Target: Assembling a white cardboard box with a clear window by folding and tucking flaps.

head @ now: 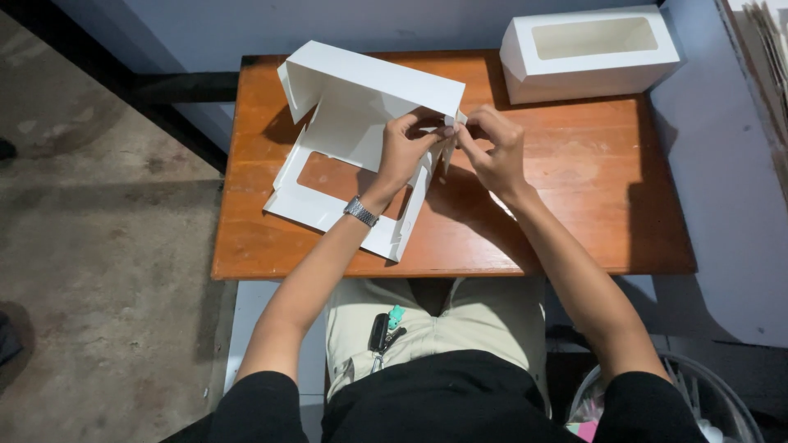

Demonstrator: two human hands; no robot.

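Note:
A white cardboard box blank (353, 123), half folded, lies on the wooden table (574, 213). Its windowed panel rests flat while another panel stands up at the back. My left hand (406, 148), with a metal watch on the wrist, pinches the right corner of the raised panel. My right hand (492, 148) grips a small flap at that same corner, the fingers of both hands touching there.
A finished white box with a clear window (587, 53) stands at the table's back right. A key bunch (384, 332) hangs at my waist. A clear bin (714, 410) sits at the lower right. Grey wall panels flank the table; concrete floor lies to the left.

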